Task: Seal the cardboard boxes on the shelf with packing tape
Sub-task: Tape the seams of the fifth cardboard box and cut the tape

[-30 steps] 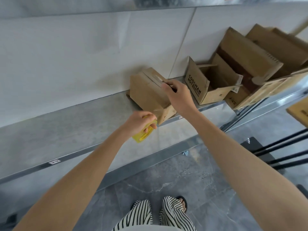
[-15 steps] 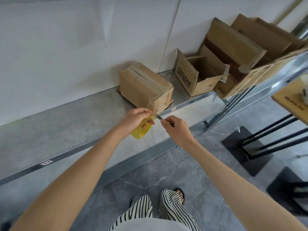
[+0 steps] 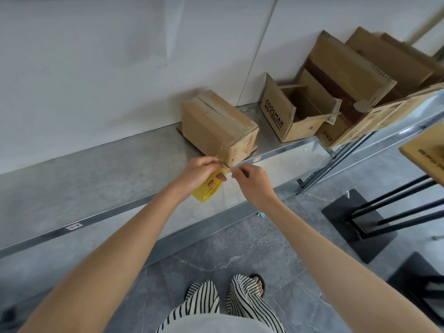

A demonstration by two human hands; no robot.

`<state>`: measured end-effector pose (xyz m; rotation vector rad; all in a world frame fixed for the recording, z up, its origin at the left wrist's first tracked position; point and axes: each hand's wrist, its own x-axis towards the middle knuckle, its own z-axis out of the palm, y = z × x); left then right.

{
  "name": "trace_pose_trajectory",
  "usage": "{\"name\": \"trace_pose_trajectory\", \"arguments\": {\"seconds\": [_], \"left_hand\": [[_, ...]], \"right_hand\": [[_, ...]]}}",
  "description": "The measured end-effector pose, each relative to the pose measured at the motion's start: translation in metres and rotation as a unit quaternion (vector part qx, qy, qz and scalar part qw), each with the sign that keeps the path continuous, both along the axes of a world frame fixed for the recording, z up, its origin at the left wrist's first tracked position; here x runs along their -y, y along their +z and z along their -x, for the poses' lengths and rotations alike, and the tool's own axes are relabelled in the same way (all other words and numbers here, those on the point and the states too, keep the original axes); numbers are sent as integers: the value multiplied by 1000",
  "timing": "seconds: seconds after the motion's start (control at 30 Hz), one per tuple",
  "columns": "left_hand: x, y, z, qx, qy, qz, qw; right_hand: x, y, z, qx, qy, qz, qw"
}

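A closed cardboard box (image 3: 217, 123) stands on the grey shelf (image 3: 101, 174), with clear tape along its top seam and down its near end. Just in front of that near corner my left hand (image 3: 199, 169) grips a yellow tape roll (image 3: 209, 189). My right hand (image 3: 251, 180) is beside it, its fingertips pinching something thin at the tape between the roll and the box; I cannot tell what. An open box marked COOLMAN HOT (image 3: 292, 111) stands to the right.
Larger open boxes (image 3: 360, 75) lean at the shelf's far right. Black metal stands (image 3: 374, 219) are on the floor to the right, and a wooden board's corner (image 3: 427, 152) juts in at the right edge. My striped trouser legs and sandals are below.
My right hand left the top of the box and came down to meet my left hand at the tape roll. Both hands now sit close to the box's near corner.
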<state>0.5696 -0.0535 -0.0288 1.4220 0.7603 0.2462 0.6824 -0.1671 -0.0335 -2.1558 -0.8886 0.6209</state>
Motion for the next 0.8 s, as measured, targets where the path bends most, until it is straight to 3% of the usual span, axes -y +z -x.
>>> {"name": "trace_pose_trajectory", "arguments": {"seconds": [0.13,0.3,0.53,0.67,0.8], "left_hand": [[-3,0,2,-7,4,1,1000],[-8,-1,6,-11,18,4,1000],[-7,-2,3,-54,-5,-45,998],[-6,0,5,-44,-4,-52,998],[-4,2,16,-64,-7,-84,994]], "right_hand": [[2,0,-5,3,15,8,1000],[17,7,-19,91,33,39,995],[3,54,-22,239,42,-162,956],[-57,76,-40,278,97,-62,954],[-88,67,-54,364,180,61,912]]}}
